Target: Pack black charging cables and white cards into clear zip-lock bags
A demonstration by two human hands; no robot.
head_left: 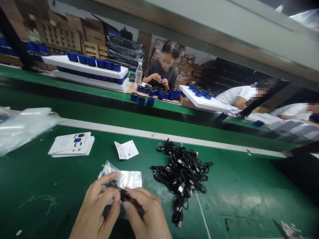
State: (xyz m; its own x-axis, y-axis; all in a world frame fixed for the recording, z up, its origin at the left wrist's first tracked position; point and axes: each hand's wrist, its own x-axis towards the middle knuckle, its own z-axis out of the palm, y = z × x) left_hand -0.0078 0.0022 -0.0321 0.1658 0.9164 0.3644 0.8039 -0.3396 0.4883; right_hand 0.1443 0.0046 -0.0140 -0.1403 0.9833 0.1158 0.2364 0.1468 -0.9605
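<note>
My left hand (99, 205) grips a small clear plastic bag (107, 168) with a dark item showing inside. Close beside it, my right hand (146, 210) pinches a black coiled cable (124, 196) at the bag's opening. Another clear bag (133, 179) lies flat just behind my fingers. To the right is a tangled pile of black cables (184, 169) with metal USB plugs. A folded white leaflet (126, 149) stands partly open beyond my hands, and a stack of printed leaflets (71, 145) lies to its left.
Clear plastic bags (25, 127) are heaped at the far left of the green table (244, 192). A raised ledge behind holds several blue containers (151, 101), white foam trays (87, 68) and a bottle (138, 74). Across it a person (163, 68) handles a blue item; other people sit further right.
</note>
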